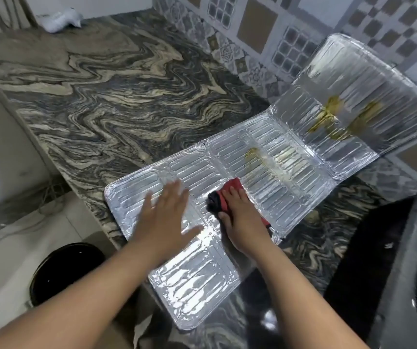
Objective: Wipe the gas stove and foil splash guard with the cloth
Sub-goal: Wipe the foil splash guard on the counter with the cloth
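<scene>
Silver foil splash guard lies unfolded across a swirled grey and cream stone counter, its far panel propped up against a patterned tile wall. Yellow-green smears mark the foil in about three places: one on the middle panel and two on the raised far panel. One person's two bare hands are on the near part of the foil. The left hand has its fingers spread and straight, palm down over the foil, holding nothing; it is blurred, so whether it touches cannot be told. The right hand presses one red and black cloth flat onto the foil, fingers laid over it and thumb beside it. One black gas stove shows at the right edge, only partly in view. One round black bucket stands on the pale floor below the counter; its inside looks dark and its contents cannot be made out. One white bag sits at the far end of the counter.
</scene>
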